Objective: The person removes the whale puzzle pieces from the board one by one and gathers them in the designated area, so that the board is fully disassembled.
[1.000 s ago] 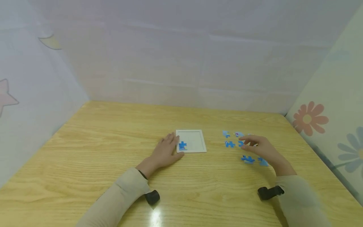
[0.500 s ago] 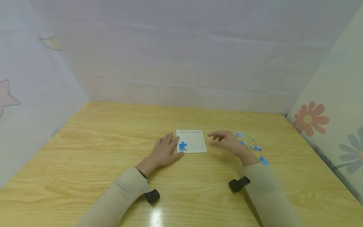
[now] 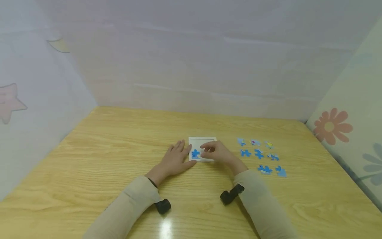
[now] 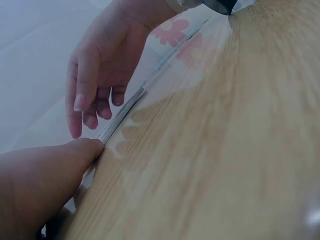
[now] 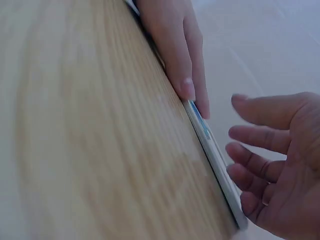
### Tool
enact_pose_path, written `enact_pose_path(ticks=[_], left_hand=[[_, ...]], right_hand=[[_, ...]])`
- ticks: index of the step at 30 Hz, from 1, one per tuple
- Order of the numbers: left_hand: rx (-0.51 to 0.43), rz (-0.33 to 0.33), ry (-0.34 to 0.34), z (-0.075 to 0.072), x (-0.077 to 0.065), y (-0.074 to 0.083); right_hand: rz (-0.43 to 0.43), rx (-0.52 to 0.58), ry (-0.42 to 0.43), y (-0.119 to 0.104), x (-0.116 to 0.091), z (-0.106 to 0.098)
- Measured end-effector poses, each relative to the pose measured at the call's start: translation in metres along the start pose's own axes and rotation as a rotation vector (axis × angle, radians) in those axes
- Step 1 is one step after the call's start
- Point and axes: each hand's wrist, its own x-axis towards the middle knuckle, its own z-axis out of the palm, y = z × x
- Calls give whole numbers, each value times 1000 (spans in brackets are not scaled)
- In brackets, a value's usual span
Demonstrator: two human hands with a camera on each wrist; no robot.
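Observation:
A square white puzzle tray point(image 3: 195, 142) lies flat on the table, with one blue jigsaw piece point(image 3: 195, 154) in its near left corner. My left hand point(image 3: 174, 160) rests at the tray's left side, fingers extended and thumb at the near edge. Over the tray's right part hovers my right hand point(image 3: 216, 152), its fingers loosely bent. In the right wrist view nothing shows between thumb and fingers of the right hand point(image 5: 290, 160), which stays just off the tray's edge point(image 5: 220, 165). The right hand covers part of the tray in the head view.
Several loose blue jigsaw pieces point(image 3: 259, 153) lie in rough rows right of the tray; one piece point(image 3: 269, 144) carries yellow. The wooden table point(image 3: 119, 139) meets a pale cloth wall behind, and a flowered wall point(image 3: 343, 149) stands on the right.
My right hand has travelled left from above the loose pieces to over the tray, uncovering those pieces. The left hand keeps its place at the tray; the head view has shifted slightly.

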Motion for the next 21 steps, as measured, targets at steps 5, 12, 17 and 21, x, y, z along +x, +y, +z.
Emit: enact_pose_path(ticks=[5,12,17,21], left_hand=[[-2,5,5,1,0,0],[17,-7,8,2,0,-3],[11,-4,8,1,0,-2],[11,9,7,2,0,-1]], right_hand=[[49,-19,50,7,2,12],[-45,-113,117,11,6,25],[-54,-158,141,8,4,27],[-34,-157,140,8,3,26]])
